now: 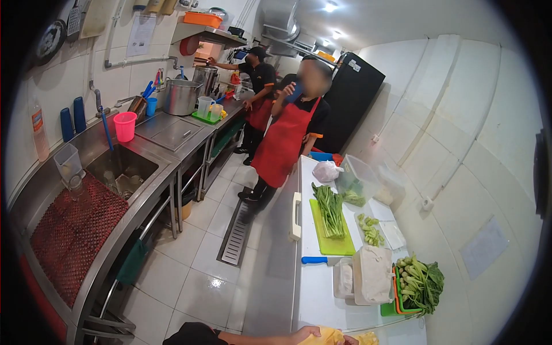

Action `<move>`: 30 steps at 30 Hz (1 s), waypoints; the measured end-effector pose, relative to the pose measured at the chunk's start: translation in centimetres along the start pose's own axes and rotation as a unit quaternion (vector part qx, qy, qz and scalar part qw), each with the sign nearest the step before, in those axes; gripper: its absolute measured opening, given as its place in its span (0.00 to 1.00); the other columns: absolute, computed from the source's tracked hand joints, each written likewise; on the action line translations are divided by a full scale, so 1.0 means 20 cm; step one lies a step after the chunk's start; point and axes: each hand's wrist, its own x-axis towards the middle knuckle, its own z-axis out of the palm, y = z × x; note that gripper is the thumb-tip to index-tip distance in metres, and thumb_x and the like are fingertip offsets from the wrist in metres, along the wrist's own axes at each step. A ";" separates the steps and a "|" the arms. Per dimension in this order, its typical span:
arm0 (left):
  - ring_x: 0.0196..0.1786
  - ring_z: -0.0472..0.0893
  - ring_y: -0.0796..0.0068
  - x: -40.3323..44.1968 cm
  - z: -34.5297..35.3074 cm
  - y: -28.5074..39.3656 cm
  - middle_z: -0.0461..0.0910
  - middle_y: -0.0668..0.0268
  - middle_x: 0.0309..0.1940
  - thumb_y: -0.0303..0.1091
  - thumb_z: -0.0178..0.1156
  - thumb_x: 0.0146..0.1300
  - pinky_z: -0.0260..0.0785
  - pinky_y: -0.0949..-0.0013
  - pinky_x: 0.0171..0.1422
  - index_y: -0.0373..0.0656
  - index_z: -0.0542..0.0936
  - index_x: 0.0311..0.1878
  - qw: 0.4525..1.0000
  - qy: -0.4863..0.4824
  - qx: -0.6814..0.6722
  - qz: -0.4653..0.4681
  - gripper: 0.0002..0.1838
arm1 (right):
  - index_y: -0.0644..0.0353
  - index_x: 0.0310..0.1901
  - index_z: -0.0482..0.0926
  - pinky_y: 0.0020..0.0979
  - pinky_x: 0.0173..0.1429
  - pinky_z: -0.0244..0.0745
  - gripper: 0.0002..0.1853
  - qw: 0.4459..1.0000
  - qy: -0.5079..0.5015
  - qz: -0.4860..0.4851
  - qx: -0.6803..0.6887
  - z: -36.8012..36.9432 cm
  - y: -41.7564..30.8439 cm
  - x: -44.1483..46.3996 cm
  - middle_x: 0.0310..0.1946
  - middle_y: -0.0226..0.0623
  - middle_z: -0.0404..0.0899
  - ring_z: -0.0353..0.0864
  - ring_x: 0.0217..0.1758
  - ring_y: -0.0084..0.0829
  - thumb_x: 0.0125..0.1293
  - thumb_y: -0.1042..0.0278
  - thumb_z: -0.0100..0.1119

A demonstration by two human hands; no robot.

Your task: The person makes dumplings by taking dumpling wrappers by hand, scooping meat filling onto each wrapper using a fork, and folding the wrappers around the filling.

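At the bottom edge, my left hand (306, 333) reaches in from a black sleeve and is closed on a crumpled yellow cloth or bag (326, 336); which of these it is I cannot tell. Only a few fingers of my right hand (350, 340) show, closed at the same yellow thing, and the frame cuts off the rest. Beyond them on the white counter (316, 282) stand a tub with a whitish bag (374, 276) and a green basket of leafy vegetables (397, 310). A blue-handled knife (315, 260) lies beside a green cutting board (330, 246) bearing long green stalks (329, 207).
Cut green pieces (371, 230), a clear container (355, 175) and a tied plastic bag (326, 171) sit farther along the counter. A person in a red apron (282, 144) stands past its far end, another behind. Across the aisle runs a steel sink (146, 167) with a red mat (75, 230).
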 end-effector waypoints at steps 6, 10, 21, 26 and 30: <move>0.49 0.75 0.66 -0.02 0.00 -0.01 0.72 0.56 0.51 0.36 0.46 0.51 0.66 0.67 0.57 0.39 0.61 0.63 1.000 -0.003 0.001 -0.004 0.32 | 0.65 0.36 0.77 0.30 0.34 0.68 0.10 0.998 0.033 -0.037 -0.030 0.00 0.02 0.00 0.27 0.37 0.76 0.71 0.28 0.30 0.59 0.66 0.59; 0.49 0.75 0.66 -0.03 0.01 -0.02 0.72 0.57 0.51 0.36 0.46 0.51 0.66 0.67 0.57 0.39 0.61 0.63 1.000 -0.007 0.002 -0.007 0.32 | 0.64 0.34 0.77 0.37 0.40 0.67 0.12 0.977 0.012 -0.186 -0.108 -0.03 0.02 0.00 0.29 0.40 0.75 0.72 0.33 0.40 0.58 0.62 0.60; 0.49 0.75 0.67 -0.04 0.01 -0.05 0.72 0.57 0.51 0.36 0.46 0.51 0.66 0.68 0.57 0.39 0.61 0.63 1.000 -0.015 0.003 -0.016 0.32 | 0.63 0.28 0.74 0.39 0.42 0.65 0.09 0.991 -0.020 -0.081 -0.108 -0.03 -0.08 -0.06 0.26 0.42 0.73 0.70 0.34 0.43 0.55 0.66 0.60; 0.49 0.75 0.67 -0.05 0.02 -0.06 0.72 0.57 0.51 0.36 0.46 0.51 0.66 0.68 0.56 0.39 0.60 0.63 1.000 -0.014 0.004 -0.020 0.32 | 0.62 0.29 0.75 0.39 0.42 0.65 0.06 0.987 -0.052 -0.095 -0.117 -0.03 -0.07 -0.08 0.28 0.42 0.74 0.71 0.33 0.41 0.54 0.70 0.60; 0.49 0.75 0.67 -0.06 0.02 -0.06 0.72 0.57 0.51 0.35 0.46 0.51 0.66 0.68 0.56 0.39 0.60 0.64 1.000 -0.015 0.007 -0.021 0.32 | 0.62 0.31 0.76 0.38 0.42 0.66 0.05 0.986 -0.052 -0.105 -0.120 -0.02 -0.06 -0.08 0.28 0.42 0.75 0.72 0.33 0.40 0.53 0.71 0.60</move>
